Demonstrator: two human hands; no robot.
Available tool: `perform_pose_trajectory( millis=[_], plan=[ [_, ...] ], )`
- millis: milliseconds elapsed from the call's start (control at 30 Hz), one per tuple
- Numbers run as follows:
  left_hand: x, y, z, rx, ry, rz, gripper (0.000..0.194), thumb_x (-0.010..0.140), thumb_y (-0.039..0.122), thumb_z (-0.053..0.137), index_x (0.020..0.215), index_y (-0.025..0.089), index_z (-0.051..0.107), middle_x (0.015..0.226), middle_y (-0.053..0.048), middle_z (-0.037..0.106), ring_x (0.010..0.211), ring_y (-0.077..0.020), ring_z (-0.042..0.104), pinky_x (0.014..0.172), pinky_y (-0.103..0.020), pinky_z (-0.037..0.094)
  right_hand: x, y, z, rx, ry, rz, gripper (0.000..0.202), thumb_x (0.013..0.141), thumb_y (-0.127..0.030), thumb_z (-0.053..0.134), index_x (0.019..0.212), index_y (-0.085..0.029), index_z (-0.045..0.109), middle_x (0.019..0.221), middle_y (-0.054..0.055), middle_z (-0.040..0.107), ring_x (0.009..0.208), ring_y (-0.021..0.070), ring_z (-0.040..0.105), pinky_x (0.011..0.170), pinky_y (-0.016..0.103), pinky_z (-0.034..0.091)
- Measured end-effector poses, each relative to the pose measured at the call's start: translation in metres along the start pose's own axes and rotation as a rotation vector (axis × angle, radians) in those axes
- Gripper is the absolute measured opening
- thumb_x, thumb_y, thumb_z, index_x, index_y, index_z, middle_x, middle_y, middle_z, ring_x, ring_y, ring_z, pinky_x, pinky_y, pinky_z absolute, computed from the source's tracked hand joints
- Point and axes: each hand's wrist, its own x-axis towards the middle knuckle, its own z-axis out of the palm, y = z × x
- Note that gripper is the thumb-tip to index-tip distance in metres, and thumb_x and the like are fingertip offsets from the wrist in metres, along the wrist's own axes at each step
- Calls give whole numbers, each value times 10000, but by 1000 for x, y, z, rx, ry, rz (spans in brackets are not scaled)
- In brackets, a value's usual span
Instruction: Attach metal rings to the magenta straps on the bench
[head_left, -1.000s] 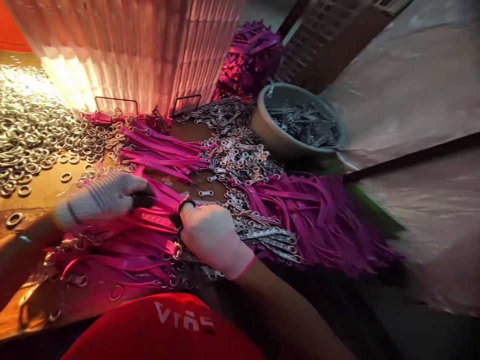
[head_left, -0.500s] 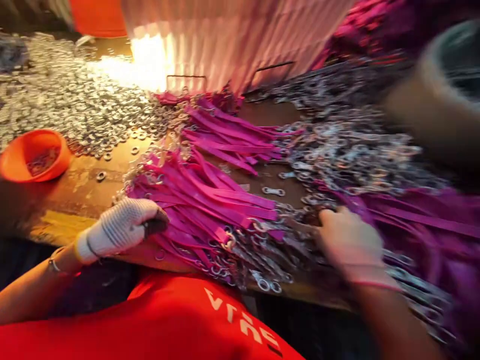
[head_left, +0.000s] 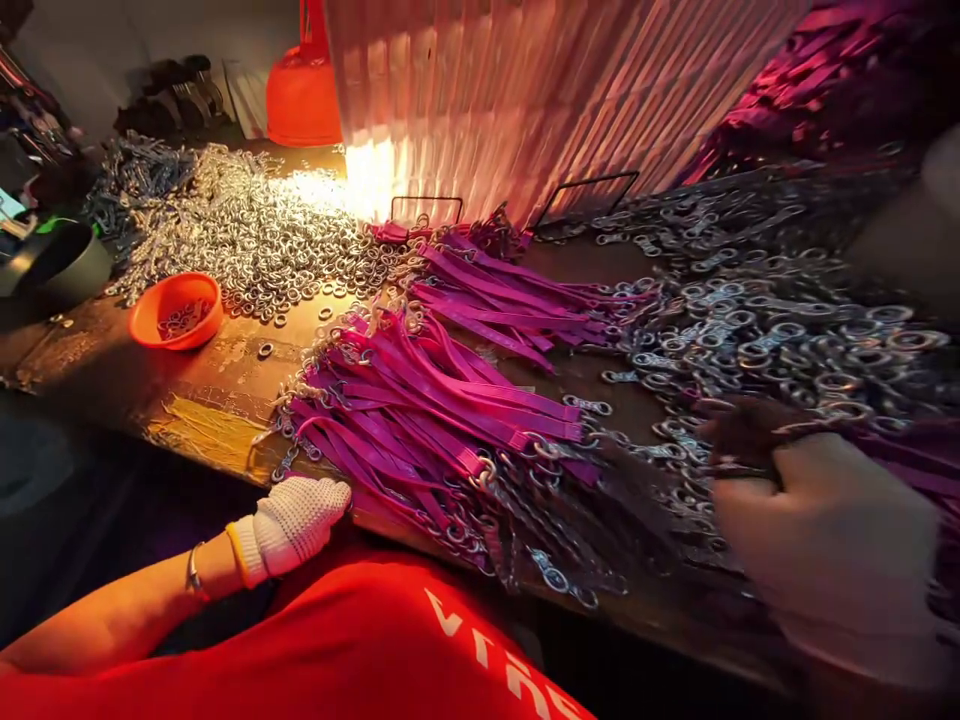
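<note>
My left hand point(head_left: 304, 525), in a white dotted knit glove, is at the table's front edge with its fingers curled closed. Whatever it may hold is hidden. Just beyond it lies a pile of magenta straps point(head_left: 420, 400) with metal rings and clasps at their ends. My right hand point(head_left: 832, 550), also gloved and dark at the fingertips, is blurred at the lower right. Its fingers are bent together beside a heap of metal clasps point(head_left: 757, 345). I cannot make out what is between them.
An orange bowl point(head_left: 178, 312) of small pieces stands left, before a large heap of metal rings point(head_left: 255, 240). Yellow strips point(head_left: 214, 435) lie near the front edge. An orange lamp point(head_left: 304, 100) hangs by a corrugated panel point(head_left: 540, 110). A dark container point(head_left: 64, 265) stands far left.
My left hand has drawn back from the straps to the table edge. My right hand has moved right and nearer the camera. The view has shifted, showing more of the left side.
</note>
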Motion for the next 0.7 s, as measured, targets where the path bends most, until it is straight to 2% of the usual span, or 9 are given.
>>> perform_pose_trajectory(
  millis=[33, 67, 167, 233, 300, 367, 433, 533, 700],
  plan=[
    [0, -2, -4, -121, 16, 4, 119, 783, 136, 506, 866, 157, 587, 780, -77, 635, 698, -214, 628, 619, -289, 453, -2, -17, -8, 27, 41, -28, 407, 875, -424, 301, 1013, -209, 617, 729, 116, 605, 722, 302, 572, 633, 380, 389],
    [-1, -2, -10, -303, 27, 4, 65, 819, 194, 515, 830, 159, 569, 726, -52, 611, 644, -180, 598, 589, -261, 435, -6, -33, -15, 107, -2, -110, 380, 876, -384, 321, 1031, -213, 622, 863, 134, 650, 803, 291, 597, 690, 375, 421],
    [3, 5, -35, -1026, 5, -35, 279, 879, 438, 531, 785, 175, 508, 570, 33, 494, 434, -83, 415, 429, -191, 301, -19, -79, -31, 323, -123, -333, 303, 808, -257, 429, 1028, -219, 634, 969, 108, 682, 866, 259, 625, 743, 341, 452],
    [10, 21, -53, -1391, 5, -43, 341, 838, 489, 601, 762, 173, 497, 530, 58, 443, 393, -54, 319, 386, -178, 214, -28, -102, -36, 401, -198, -361, 323, 770, -171, 460, 1036, -206, 640, 923, 95, 697, 848, 242, 633, 728, 316, 451],
    [20, 41, -66, -1591, 58, 13, 340, 779, 434, 698, 716, 154, 517, 539, 51, 452, 426, -44, 330, 402, -169, 227, -33, -119, -38, 420, -268, -307, 317, 738, -125, 468, 992, -194, 646, 823, 76, 688, 757, 223, 624, 657, 294, 429],
    [30, 63, -73, -1714, 71, 110, 304, 736, 369, 751, 701, 129, 569, 583, 16, 517, 496, -60, 421, 467, -173, 326, -33, -130, -38, 449, -329, -238, 264, 745, -131, 471, 939, -187, 641, 778, 63, 673, 687, 202, 599, 601, 275, 398],
    [40, 81, -76, -1834, 9, 205, 255, 707, 315, 774, 737, 111, 624, 663, -32, 596, 595, -107, 526, 575, -217, 428, -30, -135, -37, 520, -367, -193, 233, 769, -140, 459, 922, -189, 629, 804, 59, 675, 684, 183, 588, 596, 260, 387],
    [51, 96, -77, -1930, -98, 297, 216, 739, 308, 734, 802, 116, 654, 739, -64, 640, 670, -159, 578, 641, -275, 465, -24, -133, -36, 596, -390, -160, 245, 754, -96, 423, 879, -192, 610, 834, 50, 681, 705, 164, 579, 620, 245, 385],
    [65, 90, -94, -1538, 74, 350, 222, 721, 310, 752, 711, 136, 614, 679, -13, 576, 626, -109, 478, 543, -204, 370, -17, -118, -34, 390, -384, -285, 219, 660, -93, 460, 790, -175, 617, 787, 57, 673, 682, 171, 569, 607, 262, 340]
  ],
)
